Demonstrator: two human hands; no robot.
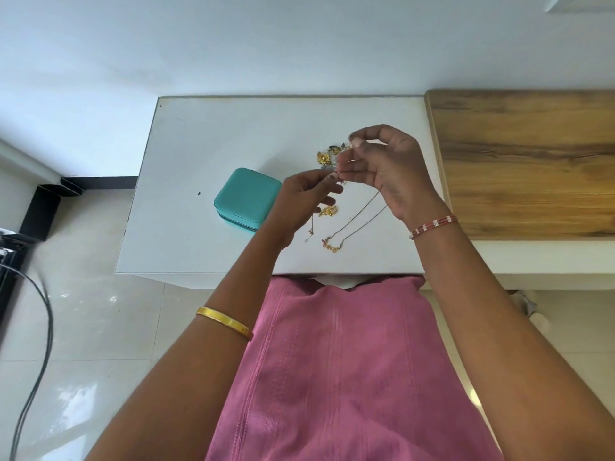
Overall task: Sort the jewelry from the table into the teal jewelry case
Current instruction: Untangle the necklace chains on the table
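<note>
On the white table [199, 144], left to right: one teal jewelry case [247, 198], lid closed, sits left of centre, touching nothing else; no brand or lettering readable on it. Just right of the case, the left hand [301, 201] is raised above the tabletop, thumb and forefinger pressed together on a fine chain end. A gold bangle [222, 321] sits on the left forearm. Partly hidden below this hand lies one gold ornament [328, 211], with a thin short piece [311, 226] beside it near the front edge. Behind the hands lies a small cluster of gold pieces [327, 156]; the count is unclear, since fingers cover part of it. The right hand [382, 164] is also lifted, thumb and forefinger pinching the thin necklace [357, 219], whose two strands hang down to a gold pendant [331, 246] resting on the table. One red-and-white beaded bracelet [432, 226] is on the right wrist. Far right, a wood-grain countertop [525, 161] adjoins the table. A pink garment [332, 361] fills the foreground; dark cables [43, 327] trail over the tiled floor at left.
</note>
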